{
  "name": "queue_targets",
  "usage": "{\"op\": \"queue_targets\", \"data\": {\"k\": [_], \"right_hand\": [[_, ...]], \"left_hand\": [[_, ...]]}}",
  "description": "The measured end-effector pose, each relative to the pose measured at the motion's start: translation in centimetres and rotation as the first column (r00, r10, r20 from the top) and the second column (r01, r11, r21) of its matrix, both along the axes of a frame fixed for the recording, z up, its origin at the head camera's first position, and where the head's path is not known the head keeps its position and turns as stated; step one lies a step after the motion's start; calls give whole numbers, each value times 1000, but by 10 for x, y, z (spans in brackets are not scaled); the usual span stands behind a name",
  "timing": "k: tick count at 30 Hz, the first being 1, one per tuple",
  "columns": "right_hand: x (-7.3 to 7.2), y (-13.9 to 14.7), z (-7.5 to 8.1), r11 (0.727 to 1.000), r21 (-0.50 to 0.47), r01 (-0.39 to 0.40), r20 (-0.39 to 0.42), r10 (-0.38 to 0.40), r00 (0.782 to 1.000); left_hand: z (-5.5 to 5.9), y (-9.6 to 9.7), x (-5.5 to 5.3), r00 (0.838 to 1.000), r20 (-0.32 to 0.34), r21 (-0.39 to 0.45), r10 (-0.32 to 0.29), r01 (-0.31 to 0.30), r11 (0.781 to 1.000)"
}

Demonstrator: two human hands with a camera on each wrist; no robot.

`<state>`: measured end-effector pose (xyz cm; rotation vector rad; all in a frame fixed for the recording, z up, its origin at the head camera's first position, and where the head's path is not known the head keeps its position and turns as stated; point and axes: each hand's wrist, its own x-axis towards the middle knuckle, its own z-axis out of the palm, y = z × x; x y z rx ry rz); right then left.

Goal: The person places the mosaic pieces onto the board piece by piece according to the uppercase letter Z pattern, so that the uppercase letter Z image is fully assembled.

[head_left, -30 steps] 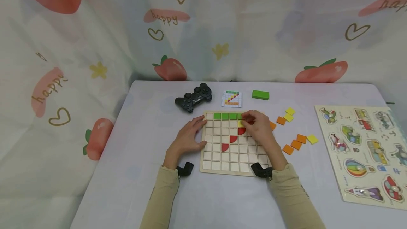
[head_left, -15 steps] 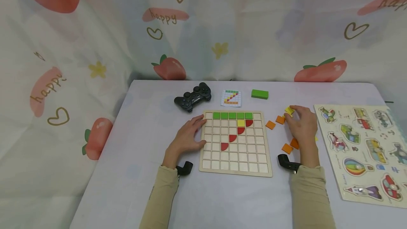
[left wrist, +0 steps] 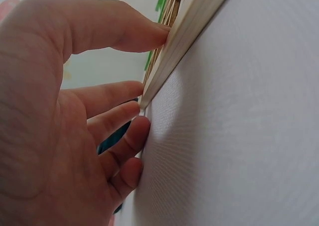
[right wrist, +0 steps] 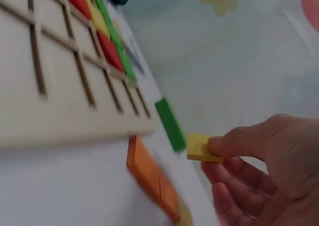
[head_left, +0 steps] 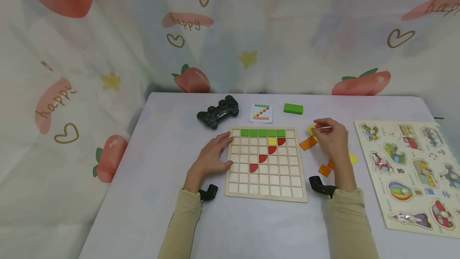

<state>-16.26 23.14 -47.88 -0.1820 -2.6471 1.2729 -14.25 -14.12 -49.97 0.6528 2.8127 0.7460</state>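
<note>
My right hand (head_left: 332, 139) pinches a yellow square tile (right wrist: 197, 148) between thumb and fingers, raised off the table just right of the wooden grid board (head_left: 266, 197). My left hand (head_left: 212, 156) rests against the board's left edge; its thumb and fingertips touch the rim and the fingers are loosely extended. On the board, green squares (head_left: 262, 133) fill part of the top row, a yellow square (head_left: 272, 141) lies below them, and several red quarter-circle pieces (head_left: 263, 158) step diagonally down leftward. Orange tiles (head_left: 307, 143) lie beside the board; others are partly hidden by my right hand.
Behind the board are a black game controller (head_left: 218, 112), a small pattern card (head_left: 261, 113) and a green block (head_left: 293, 108). A picture puzzle board (head_left: 406, 207) lies at the right. Another yellow tile (head_left: 353, 158) sits right of my right wrist.
My right hand left the board's top right, reached the loose yellow tiles, then came back leftward with one in its fingers. The left hand stays at the board's edge.
</note>
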Motion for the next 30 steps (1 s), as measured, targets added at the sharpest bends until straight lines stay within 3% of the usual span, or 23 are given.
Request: {"op": "queue_targets", "data": {"k": [2,5,9,12,18,24,30], "right_hand": [[1,-18,7,991,-48,-124,3,125,992],[2,-50,9,948,-110,-299,40,305,951],[6,-88,3,894,-141,-425,102,440,892],[10,-104,-1,882,-105,-460,115,470,875],[11,-108,-2,876,0,-482,99,479,872],[10,-104,-2,871,31,-490,110,485,868],[10,-105,-2,842,59,-537,135,526,840]], "left_hand": [[0,0,0,1000,0,5,2,-2,1000],[-1,-1,0,1000,4,3,5,-5,1000],[-2,-2,0,1000,-1,4,-4,4,1000],[-3,-1,-1,1000,-4,3,-10,10,1000],[-1,-1,-1,1000,2,1,-8,8,1000],[0,-1,0,1000,-3,-1,-6,6,1000],[2,0,0,1000,1,-1,-7,7,1000]]}}
